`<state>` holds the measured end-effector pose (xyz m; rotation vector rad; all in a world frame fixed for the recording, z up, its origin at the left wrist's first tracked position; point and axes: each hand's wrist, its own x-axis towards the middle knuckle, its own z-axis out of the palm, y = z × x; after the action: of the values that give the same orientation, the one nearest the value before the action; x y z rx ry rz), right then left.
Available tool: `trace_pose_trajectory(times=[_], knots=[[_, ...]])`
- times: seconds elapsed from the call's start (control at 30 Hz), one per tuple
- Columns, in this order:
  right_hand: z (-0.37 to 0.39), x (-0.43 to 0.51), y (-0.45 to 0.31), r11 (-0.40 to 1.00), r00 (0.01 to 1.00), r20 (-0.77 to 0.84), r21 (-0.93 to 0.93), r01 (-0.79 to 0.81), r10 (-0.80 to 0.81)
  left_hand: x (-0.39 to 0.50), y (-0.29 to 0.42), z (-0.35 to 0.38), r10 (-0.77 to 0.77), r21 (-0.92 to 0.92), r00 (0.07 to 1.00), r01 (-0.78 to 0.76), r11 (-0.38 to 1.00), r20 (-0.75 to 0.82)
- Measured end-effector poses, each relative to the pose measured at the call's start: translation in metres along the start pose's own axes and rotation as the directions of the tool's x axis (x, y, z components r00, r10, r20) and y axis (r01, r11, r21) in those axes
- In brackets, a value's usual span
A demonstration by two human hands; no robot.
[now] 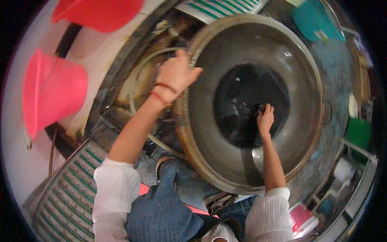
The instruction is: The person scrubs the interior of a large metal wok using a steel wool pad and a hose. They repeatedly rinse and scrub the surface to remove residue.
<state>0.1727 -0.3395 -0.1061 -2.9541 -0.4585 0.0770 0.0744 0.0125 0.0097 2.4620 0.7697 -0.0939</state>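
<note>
A large, round metal wok stands tilted before me, its bottom dark with what looks like shallow liquid. At its left rim is my left hand, with the thumb over the inner side and the fingers outside; red bands circle that wrist. My right hand reaches down inside, at the right part of the dark bottom. A small dark object, perhaps a scrubber, is in its fingers; blur hides what it is exactly.
Left of the wok, a pale hose curves over a stained surface. A pink bucket and a red basin stand farther left. Green-striped metal grates lie lower left and at the top. A teal container is upper right, a metal rack lower right.
</note>
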Motion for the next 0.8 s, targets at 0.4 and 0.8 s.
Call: trace_pose_trajectory(times=[0.4,0.8], knots=[[-0.043,-0.027,-0.102,0.647,0.933,0.279,0.759,-0.07,-0.227,0.008,-0.174,-0.007,-0.237,0.063,0.964,0.246,0.967,-0.124],[-0.143,-0.042,-0.018,0.792,0.867,0.458,0.596,-0.134,-0.198,-0.015,-0.314,0.11,-0.456,-0.32,0.878,0.394,0.861,-0.145]])
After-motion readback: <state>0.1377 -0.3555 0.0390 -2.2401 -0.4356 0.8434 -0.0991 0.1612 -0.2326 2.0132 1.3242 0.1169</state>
